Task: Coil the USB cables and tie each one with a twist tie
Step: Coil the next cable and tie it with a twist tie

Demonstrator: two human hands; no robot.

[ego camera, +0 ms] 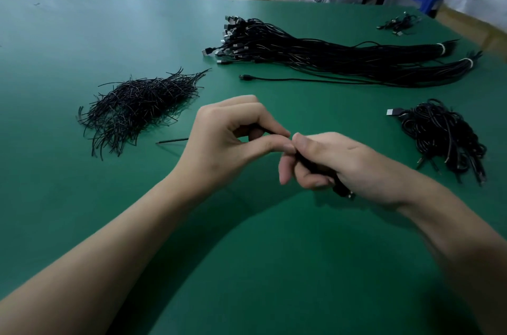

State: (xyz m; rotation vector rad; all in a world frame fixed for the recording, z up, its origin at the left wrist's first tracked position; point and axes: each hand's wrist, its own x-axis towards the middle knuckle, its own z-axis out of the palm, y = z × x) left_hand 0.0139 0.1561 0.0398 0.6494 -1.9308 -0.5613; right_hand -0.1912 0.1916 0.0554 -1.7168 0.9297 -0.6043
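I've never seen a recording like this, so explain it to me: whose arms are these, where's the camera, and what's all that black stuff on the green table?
There is no machine here. A person works bare-handed, and the single picture comes from a camera worn on their head, looking forward and down. The left hand pinches a thin black strand, apparently a twist tie. The right hand grips a small coiled cable. The hands meet above the green table. To the left lies a heap of loose twist ties. Further back is a long bundle of uncoiled USB cables, with one single cable lying beside it. At the right sits a pile of coiled cables, probably finished ones, and a few more cables lie near the far corner.
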